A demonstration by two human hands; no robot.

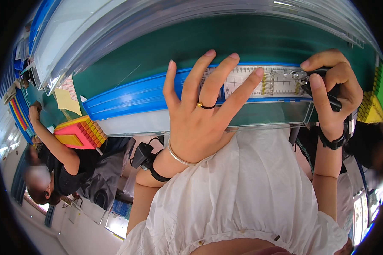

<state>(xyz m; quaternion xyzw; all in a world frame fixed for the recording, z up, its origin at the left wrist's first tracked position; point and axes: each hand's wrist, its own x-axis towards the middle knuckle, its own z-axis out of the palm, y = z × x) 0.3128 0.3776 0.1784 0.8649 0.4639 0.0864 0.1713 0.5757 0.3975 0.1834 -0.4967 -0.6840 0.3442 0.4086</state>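
My left hand (202, 106) lies with fingers spread over a long blue tray (132, 91), its index fingertip beside a coil of thin wire (267, 83). Under the fingers is a white gridded sheet (241, 89) set in the tray. In my right hand (342, 89) is a pair of pliers (300, 75) with dark handles. Its metal jaws point left over the sheet, above a second wire coil (299, 88). Whether the jaws grip anything is too small to make out.
Clear plastic bins (115, 40) line the far side of the green work surface (259, 34). A pink and yellow ridged block (81, 132) and yellow paper (68, 101) are at left. Yellow-green ridged blocks (372, 102) stand at right. Another person (64, 163) reaches in at left.
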